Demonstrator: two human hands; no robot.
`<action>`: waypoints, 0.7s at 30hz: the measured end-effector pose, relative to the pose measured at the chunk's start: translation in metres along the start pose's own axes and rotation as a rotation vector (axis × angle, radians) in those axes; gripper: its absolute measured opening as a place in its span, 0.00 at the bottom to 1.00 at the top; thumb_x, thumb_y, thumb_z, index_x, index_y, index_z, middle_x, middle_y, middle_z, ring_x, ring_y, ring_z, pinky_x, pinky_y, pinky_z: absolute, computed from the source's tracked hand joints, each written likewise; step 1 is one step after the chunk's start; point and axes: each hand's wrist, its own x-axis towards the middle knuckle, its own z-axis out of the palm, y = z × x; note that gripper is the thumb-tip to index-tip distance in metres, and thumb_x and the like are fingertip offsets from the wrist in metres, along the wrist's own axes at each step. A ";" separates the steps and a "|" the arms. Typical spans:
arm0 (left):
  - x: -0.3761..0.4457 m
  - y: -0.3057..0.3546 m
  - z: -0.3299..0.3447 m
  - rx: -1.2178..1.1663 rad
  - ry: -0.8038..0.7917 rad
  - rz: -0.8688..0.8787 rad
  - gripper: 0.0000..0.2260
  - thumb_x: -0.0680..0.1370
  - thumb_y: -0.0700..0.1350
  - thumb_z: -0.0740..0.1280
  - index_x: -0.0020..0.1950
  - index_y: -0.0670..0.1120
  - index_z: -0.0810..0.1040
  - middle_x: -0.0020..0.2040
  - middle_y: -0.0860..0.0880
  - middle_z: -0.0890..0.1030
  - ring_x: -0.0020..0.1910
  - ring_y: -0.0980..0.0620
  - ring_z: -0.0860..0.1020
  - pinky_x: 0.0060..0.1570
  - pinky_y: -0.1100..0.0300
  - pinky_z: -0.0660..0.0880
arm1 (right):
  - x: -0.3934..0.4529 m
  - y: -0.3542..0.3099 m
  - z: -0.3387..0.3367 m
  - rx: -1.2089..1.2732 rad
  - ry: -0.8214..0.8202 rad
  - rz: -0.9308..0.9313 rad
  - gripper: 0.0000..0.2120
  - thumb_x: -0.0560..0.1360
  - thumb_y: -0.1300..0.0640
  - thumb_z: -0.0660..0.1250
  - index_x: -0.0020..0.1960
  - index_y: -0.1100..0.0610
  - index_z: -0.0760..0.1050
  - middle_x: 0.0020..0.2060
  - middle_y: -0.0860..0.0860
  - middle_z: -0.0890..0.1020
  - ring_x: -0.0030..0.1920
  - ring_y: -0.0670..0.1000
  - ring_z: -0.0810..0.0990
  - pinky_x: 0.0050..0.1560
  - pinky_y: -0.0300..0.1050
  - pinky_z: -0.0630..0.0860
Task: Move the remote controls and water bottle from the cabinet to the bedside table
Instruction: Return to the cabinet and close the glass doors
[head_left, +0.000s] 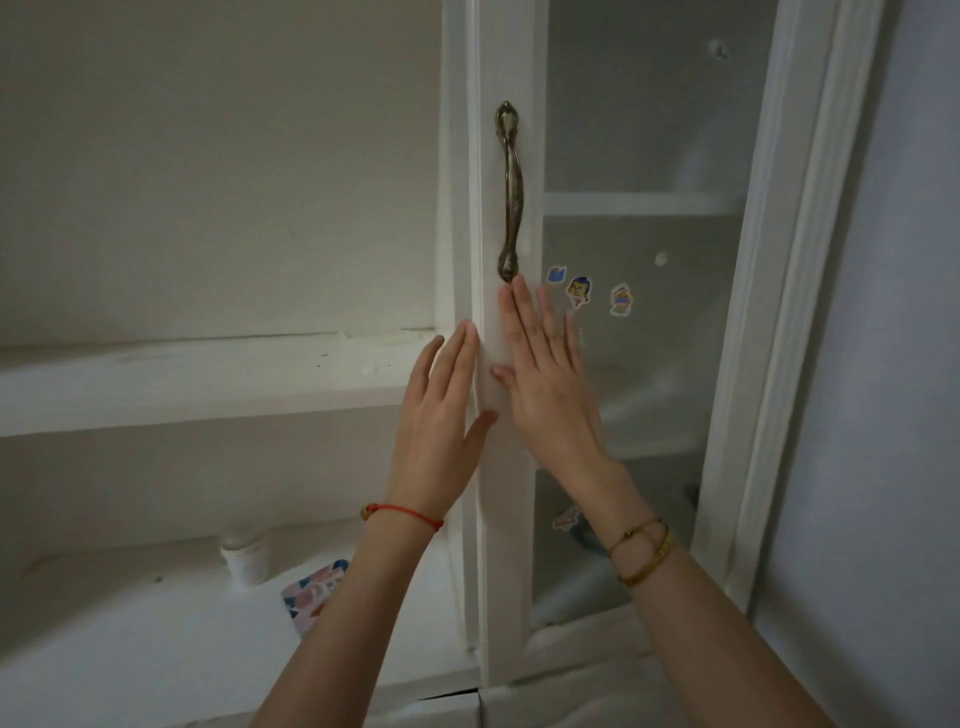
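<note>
A white cabinet with a glass-paned door fills the frame; the left hand and right hand, fingers straight and holding nothing, press its door stile below the brass handle. No remote controls or water bottle are visible. Flat palms could slip, jarring the glass.

Looking dim and greyish under soft, flat light, blurring slightly on the hands, bending straight lines toward the edges, glaring palely off the glass door pane.
</note>
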 end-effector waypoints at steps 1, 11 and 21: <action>0.002 -0.004 0.002 -0.008 0.001 0.005 0.36 0.76 0.45 0.70 0.79 0.43 0.55 0.79 0.47 0.59 0.78 0.47 0.54 0.76 0.51 0.57 | 0.002 -0.001 0.004 -0.005 0.009 0.001 0.29 0.84 0.53 0.50 0.81 0.57 0.43 0.81 0.53 0.45 0.80 0.52 0.41 0.80 0.54 0.44; 0.009 -0.024 0.010 -0.048 0.023 0.068 0.36 0.75 0.48 0.71 0.79 0.44 0.56 0.78 0.49 0.61 0.78 0.44 0.53 0.74 0.44 0.61 | 0.007 -0.002 0.018 0.008 0.056 0.001 0.29 0.84 0.56 0.53 0.80 0.59 0.44 0.80 0.54 0.46 0.80 0.51 0.43 0.80 0.54 0.45; 0.014 -0.030 0.016 -0.040 0.050 0.059 0.36 0.75 0.48 0.71 0.78 0.45 0.57 0.78 0.51 0.61 0.79 0.43 0.52 0.74 0.44 0.60 | 0.012 -0.002 0.025 -0.076 0.051 0.014 0.29 0.85 0.54 0.51 0.80 0.60 0.43 0.81 0.56 0.46 0.80 0.53 0.44 0.80 0.54 0.44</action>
